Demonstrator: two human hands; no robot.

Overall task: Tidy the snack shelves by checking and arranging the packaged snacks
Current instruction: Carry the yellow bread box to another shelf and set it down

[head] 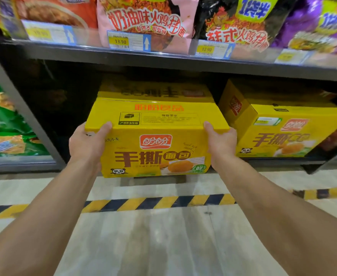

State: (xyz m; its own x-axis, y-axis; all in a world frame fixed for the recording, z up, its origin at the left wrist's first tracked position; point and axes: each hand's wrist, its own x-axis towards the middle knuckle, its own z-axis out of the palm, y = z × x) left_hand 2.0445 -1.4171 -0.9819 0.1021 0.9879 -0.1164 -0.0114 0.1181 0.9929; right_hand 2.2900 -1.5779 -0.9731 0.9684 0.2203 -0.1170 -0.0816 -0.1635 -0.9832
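Low at the front edge of the dark metal shelf (273,160), a yellow cardboard bread carton (155,144) is held by its ends, left grip (87,143) and right grip (222,143) each curled round a top corner; seating it beside the matching yellow carton (287,134) is judged not yet done

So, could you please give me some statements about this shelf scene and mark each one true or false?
1. The left hand and the right hand grip the yellow box at its two sides. True.
2. The pink noodle pack stands on the lower shelf. False: it stands on the upper shelf, above the box.
3. The price tag in front of that pack reads 13.90. True.
4. The floor tape is red and white. False: it is yellow and black.
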